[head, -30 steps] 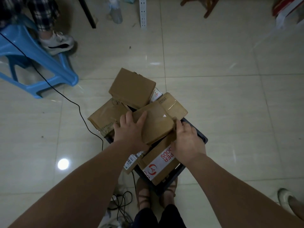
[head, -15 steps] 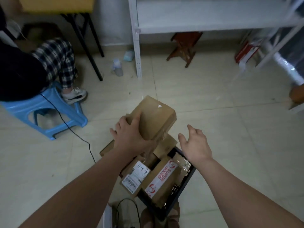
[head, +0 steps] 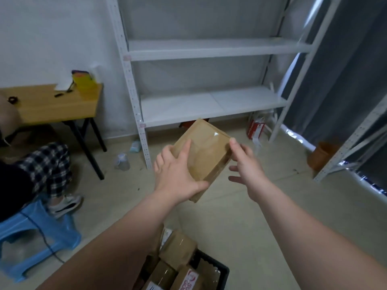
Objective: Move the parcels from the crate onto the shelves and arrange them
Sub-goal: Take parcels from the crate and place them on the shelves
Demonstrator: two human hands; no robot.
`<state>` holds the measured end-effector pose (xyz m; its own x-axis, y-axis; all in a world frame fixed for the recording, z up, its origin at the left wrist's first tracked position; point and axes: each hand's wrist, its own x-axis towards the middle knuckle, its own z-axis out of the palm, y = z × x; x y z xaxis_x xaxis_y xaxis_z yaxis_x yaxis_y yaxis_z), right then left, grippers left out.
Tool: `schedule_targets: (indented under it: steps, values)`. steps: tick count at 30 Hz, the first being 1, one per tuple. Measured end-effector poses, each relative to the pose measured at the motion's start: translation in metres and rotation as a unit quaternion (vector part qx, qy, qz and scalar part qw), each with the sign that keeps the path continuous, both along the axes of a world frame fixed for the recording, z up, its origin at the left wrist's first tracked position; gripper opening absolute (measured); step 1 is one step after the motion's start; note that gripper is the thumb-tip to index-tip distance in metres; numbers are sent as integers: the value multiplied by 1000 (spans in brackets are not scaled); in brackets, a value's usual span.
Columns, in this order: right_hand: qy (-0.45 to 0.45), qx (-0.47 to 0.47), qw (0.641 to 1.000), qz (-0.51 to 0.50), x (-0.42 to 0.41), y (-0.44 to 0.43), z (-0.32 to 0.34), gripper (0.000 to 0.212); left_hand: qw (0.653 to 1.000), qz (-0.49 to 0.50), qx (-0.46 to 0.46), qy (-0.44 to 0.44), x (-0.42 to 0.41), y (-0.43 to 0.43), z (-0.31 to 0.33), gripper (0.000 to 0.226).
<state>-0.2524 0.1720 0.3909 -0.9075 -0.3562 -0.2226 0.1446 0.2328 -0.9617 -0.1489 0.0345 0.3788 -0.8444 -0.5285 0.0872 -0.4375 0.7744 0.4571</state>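
Observation:
A brown cardboard parcel (head: 206, 151) is held up in the air, in front of the white metal shelves (head: 209, 51). My left hand (head: 177, 174) grips its left and near side, thumb on top. My right hand (head: 246, 164) touches the parcel's right edge with its thumb, the other fingers spread loosely below. Both shelf boards in view are bare. At the bottom edge the black crate (head: 219, 271) holds several more brown parcels, one with a red and white label.
A person in checked trousers sits on a blue stool (head: 35, 233) at the left, by a wooden table (head: 54, 105). A plastic bottle (head: 121, 162) lies near the shelf leg. A second shelf frame (head: 351, 141) and grey curtain stand at the right.
The parcel has been lifted out of the crate and raised toward the shelves. My right hand came back onto its right edge. The view has tilted up from the floor to the shelves.

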Motion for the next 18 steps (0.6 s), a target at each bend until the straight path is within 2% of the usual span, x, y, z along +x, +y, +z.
schedule_targets:
  steps: [2,6,10,12,14,18]
  values:
    - [-31,-44,999,10,-17,11,18,73,999,-19,-31,30,-18,12,15,118]
    - [-68,-108,992,1,-62,38,31,62,990,-66,-101,79,-60,37,35,120]
    - [-99,-147,984,-5,-123,78,35,61,988,-96,-85,89,-115,68,49,130]
    - [-116,-175,978,1,-156,102,38,64,987,-86,6,138,-149,83,57,128]
    - [-140,-209,968,5,-185,124,43,60,969,-33,129,209,-184,95,64,121]
    - [-176,-257,950,9,-237,153,55,28,903,66,334,261,-242,108,77,114]
